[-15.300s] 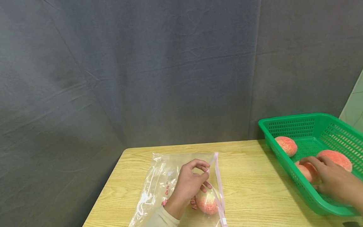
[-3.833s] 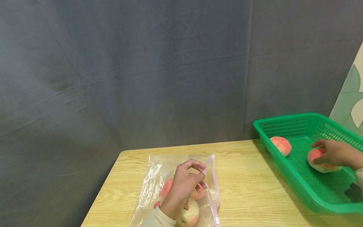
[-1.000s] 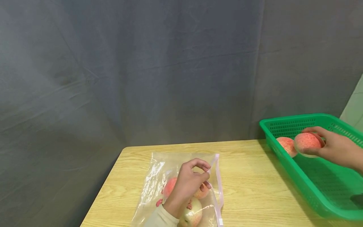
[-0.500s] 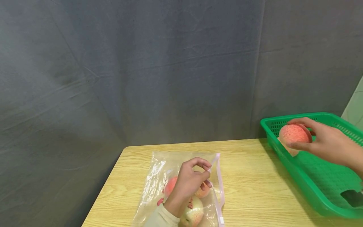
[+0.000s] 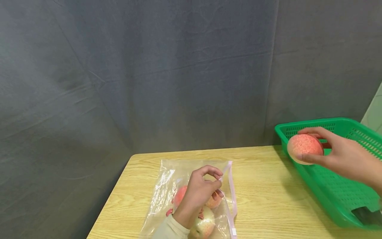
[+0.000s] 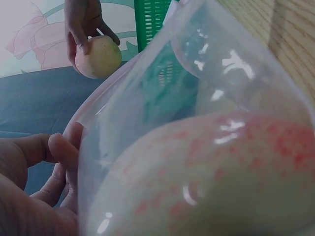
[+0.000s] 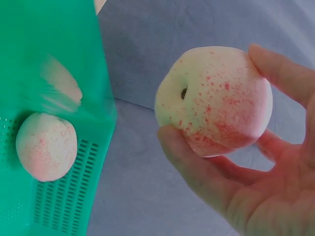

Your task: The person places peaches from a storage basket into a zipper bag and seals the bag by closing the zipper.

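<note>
Sleeve point(image 5: 171, 229): light-coloured, covering the left wrist at the lower edge of the head view.
Left hand point(image 5: 198, 187): thumb and fingers pinch the edge of the bag at its mouth; the forearm lies across the bag.
Bag point(image 5: 162, 189): clear plastic, lying on the table, mouth toward the right; small red marks point(image 5: 169, 211) show on its film.
Zip strip point(image 5: 232, 189): pale pink, along the bag's mouth, its two edges parted; a white slider point(image 5: 234, 231) sits at the near end.
Bagged peaches: three visible; the near peach point(image 5: 203, 225) is pale with red speckles, the red peach point(image 5: 180, 195) lies left of the wrist, the orange-red peach point(image 5: 214, 200) lies below the left fingers and is partly hidden.
Table point(image 5: 259, 186): light wood grain.
Right hand point(image 5: 343, 156): thumb and fingers curve around one peach and grip it by its sides.
Held peach point(image 5: 304, 149): raised, in front of the basket's left rim in the head view.
Basket point(image 5: 317, 190): green, perforated, at the table's right.
Basket peach point(image 7: 47, 146): one, resting inside near a slotted wall.
Curtain point(image 5: 191, 83): grey, creased, behind the table.
Wall panel point(image 6: 27, 37): patterned, beside the curtain.
</note>
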Available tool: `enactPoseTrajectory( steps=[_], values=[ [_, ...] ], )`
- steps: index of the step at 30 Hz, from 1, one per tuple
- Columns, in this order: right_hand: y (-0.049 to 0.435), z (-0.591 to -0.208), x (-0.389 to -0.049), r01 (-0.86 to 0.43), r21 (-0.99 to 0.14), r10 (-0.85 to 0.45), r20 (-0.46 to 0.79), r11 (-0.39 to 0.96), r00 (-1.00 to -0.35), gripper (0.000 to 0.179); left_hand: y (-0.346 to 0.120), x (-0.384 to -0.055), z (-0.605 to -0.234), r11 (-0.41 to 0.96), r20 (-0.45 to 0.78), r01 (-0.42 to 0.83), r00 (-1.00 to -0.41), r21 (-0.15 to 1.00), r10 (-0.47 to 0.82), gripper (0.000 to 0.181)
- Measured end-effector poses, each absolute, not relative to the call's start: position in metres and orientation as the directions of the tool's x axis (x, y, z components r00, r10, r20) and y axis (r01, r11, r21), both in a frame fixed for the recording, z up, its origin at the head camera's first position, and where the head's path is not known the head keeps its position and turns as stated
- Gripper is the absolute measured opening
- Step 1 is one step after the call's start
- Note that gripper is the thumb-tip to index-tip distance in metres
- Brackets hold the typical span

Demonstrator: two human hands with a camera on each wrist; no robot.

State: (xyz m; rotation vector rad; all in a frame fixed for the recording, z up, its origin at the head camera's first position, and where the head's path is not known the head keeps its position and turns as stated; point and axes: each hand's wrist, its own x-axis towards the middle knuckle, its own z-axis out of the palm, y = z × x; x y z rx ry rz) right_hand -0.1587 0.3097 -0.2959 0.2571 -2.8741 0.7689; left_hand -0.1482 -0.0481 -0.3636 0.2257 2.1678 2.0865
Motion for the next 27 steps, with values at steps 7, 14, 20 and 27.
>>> enactPoseTrajectory(
  steps=[7, 14, 20, 27],
  values=[
    [0.307, -0.302, -0.15, -0.221, -0.495, -0.115, 0.236, 0.84, -0.965, 0.064, -0.049, -0.148, -0.361, 0.061, 0.002, 0.015, -0.978, 0.998, 0.21, 0.03],
    [0.302, -0.309, -0.144, -0.225, -0.552, -0.105, 0.24, 0.803, -0.965, 0.062, -0.05, -0.149, -0.36, 0.086, 0.003, 0.02, -0.98, 0.996, 0.197, 0.031],
    [0.289, -0.313, -0.143, -0.229, -0.601, -0.131, 0.203, 0.766, -0.97, 0.061, -0.052, -0.149, -0.36, 0.089, -0.004, 0.013, -0.982, 0.996, 0.191, 0.03],
    [0.271, -0.319, -0.138, -0.237, -0.657, -0.14, 0.197, 0.716, -0.97, 0.06, -0.05, -0.149, -0.359, 0.089, -0.007, 0.01, -0.983, 0.996, 0.184, 0.027]
  ],
)
